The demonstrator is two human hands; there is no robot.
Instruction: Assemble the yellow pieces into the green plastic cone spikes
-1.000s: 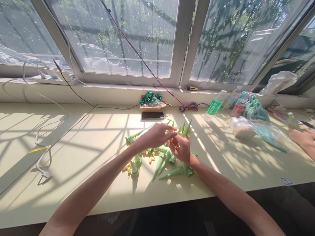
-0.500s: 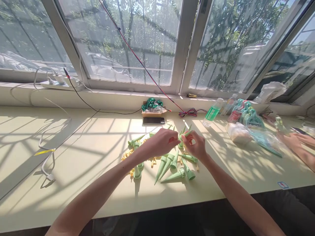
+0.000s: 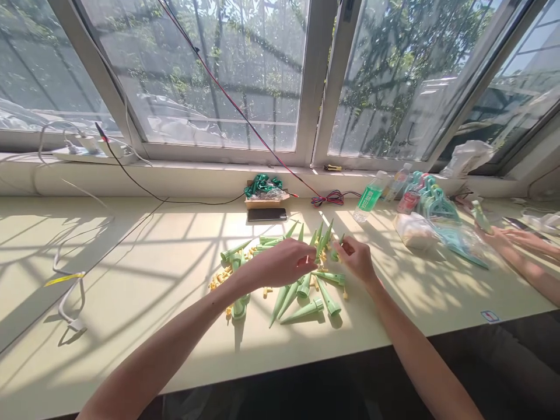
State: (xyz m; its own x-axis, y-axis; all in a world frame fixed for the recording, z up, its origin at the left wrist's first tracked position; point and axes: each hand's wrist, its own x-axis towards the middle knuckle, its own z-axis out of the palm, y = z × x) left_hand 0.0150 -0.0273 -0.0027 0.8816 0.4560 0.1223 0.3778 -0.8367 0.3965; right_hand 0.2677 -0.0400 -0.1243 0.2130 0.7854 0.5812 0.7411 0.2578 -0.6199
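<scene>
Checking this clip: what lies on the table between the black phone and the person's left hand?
The head view shows several pale green cones on the stretch between the phone and the left hand.

Green label [image 3: 370, 199] on bottle [image 3: 360, 216]: white characters, illegible. Blue-edged sticker [image 3: 489, 316] on table [image 3: 131, 251]: red mark.

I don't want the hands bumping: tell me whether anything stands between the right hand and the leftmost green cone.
Yes: the left hand, just left of the right hand, is in the way. More green cones and small yellow pieces also lie on the way to the leftmost green cone.
</scene>
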